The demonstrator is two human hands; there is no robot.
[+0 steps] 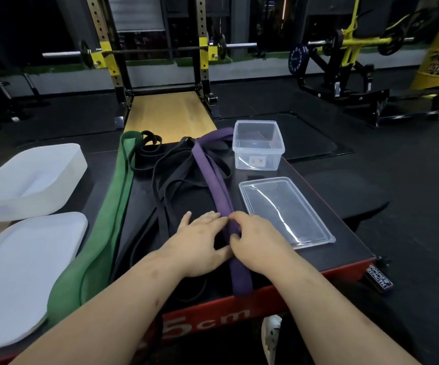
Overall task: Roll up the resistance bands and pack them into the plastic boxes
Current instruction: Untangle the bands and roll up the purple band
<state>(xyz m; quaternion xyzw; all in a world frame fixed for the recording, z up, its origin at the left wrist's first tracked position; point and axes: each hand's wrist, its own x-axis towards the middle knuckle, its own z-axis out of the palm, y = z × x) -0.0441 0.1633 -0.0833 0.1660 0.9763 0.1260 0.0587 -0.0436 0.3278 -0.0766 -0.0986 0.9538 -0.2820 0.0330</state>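
Note:
A purple resistance band [214,175] lies lengthwise on the black platform [318,248], its near end hanging over the red front edge. My left hand [200,241] and my right hand [258,241] meet on the band near its front part, and both pinch it with fingers and thumb. Left of it lie several black bands [171,180] in a tangle and a wide green band [113,206]. A small clear plastic box [258,144] stands at the platform's far right, with its clear lid [285,210] lying flat in front of it.
A larger white plastic box [28,180] and its white lid [20,272] sit to the left of the platform. A squat rack with a barbell [155,51] stands behind, and weight machines [345,72] at the right. A shoe [271,335] shows below the platform's edge.

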